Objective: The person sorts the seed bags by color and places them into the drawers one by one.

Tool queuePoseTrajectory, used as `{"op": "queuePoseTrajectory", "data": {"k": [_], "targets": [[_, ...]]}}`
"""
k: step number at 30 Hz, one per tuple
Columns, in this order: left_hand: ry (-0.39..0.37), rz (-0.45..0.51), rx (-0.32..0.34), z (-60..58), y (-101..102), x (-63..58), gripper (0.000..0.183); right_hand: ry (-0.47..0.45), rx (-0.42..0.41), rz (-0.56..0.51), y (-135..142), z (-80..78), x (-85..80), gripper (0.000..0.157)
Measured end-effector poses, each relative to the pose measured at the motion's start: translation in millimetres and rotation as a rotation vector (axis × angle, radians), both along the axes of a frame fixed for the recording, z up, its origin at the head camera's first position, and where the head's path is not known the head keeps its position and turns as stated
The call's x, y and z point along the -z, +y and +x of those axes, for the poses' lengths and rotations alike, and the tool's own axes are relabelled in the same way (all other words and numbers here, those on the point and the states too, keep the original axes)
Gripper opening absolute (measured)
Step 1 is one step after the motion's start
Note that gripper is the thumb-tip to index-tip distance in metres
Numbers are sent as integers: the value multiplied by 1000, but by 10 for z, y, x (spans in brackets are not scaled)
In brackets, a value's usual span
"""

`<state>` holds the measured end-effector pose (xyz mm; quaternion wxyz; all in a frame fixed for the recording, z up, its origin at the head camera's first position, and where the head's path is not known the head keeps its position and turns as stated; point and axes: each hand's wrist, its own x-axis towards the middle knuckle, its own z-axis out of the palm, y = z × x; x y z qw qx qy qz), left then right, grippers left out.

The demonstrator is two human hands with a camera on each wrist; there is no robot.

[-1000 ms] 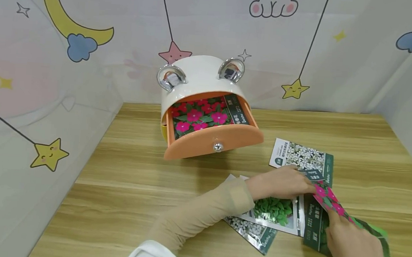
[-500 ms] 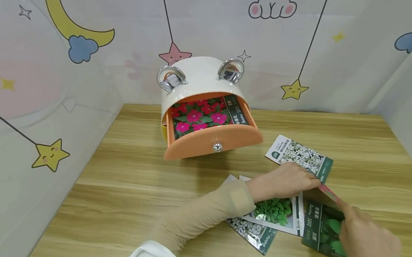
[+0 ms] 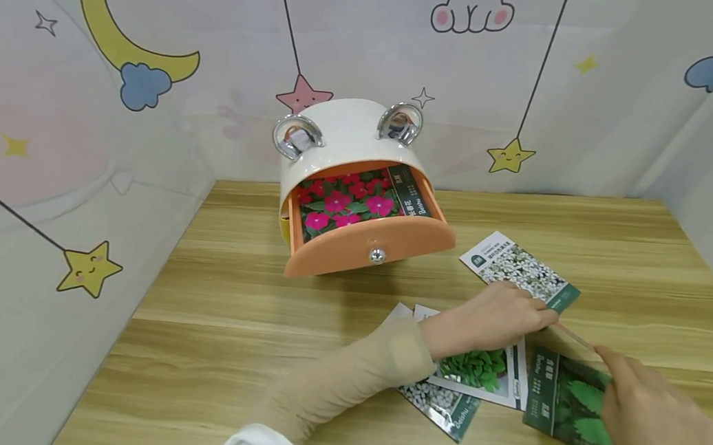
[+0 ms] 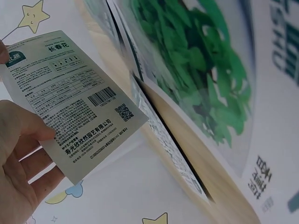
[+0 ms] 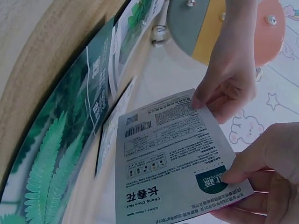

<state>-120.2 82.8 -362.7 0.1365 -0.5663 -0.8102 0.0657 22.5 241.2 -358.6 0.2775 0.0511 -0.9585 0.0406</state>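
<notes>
A seed packet (image 3: 575, 336) stands nearly edge-on to the head camera, held between both hands. Its printed white back, with a barcode and small text, shows in the left wrist view (image 4: 70, 105) and the right wrist view (image 5: 173, 158). My left hand (image 3: 492, 318) pinches one end between thumb and fingers. At the other end, my right hand (image 3: 659, 416) pinches a corner by the green logo. Below the right hand lies a green-leaf packet (image 3: 576, 407), partly hidden by it. A white-flower packet (image 3: 523, 269) lies just beyond the left hand.
A white box (image 3: 350, 132) with silver ears stands at the back, its orange drawer (image 3: 370, 247) pulled out. Inside the drawer lies a pink-flower packet (image 3: 352, 201). Under my left forearm are another leafy packet (image 3: 476, 369) and a white-flower packet (image 3: 437, 400), overlapping.
The pink-flower packet in my hands has turned from showing its front to edge-on. My right hand has moved slightly right. The green-leaf packet lies flatter and more uncovered; the far white-flower packet has rotated slightly.
</notes>
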Motion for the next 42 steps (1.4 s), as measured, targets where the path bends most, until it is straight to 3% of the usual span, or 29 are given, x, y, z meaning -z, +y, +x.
{"op": "queuePoseTrajectory", "data": {"k": [10,24,32,37,42], "targets": [[-16,88,-8,75,-154,-105,30,24,9,-14,-29,3,-87,43],[-20,190,-40,188,-403,-243,33,26,-94,-5,-46,6,-225,49],[40,273,-35,224,-483,-312,31,117,-131,-34,-82,7,-281,47],[67,316,-28,260,-532,-365,32,158,-150,-30,-104,13,-313,38],[99,326,-36,322,-581,-440,33,241,-181,-64,-128,-9,-341,57]]}}
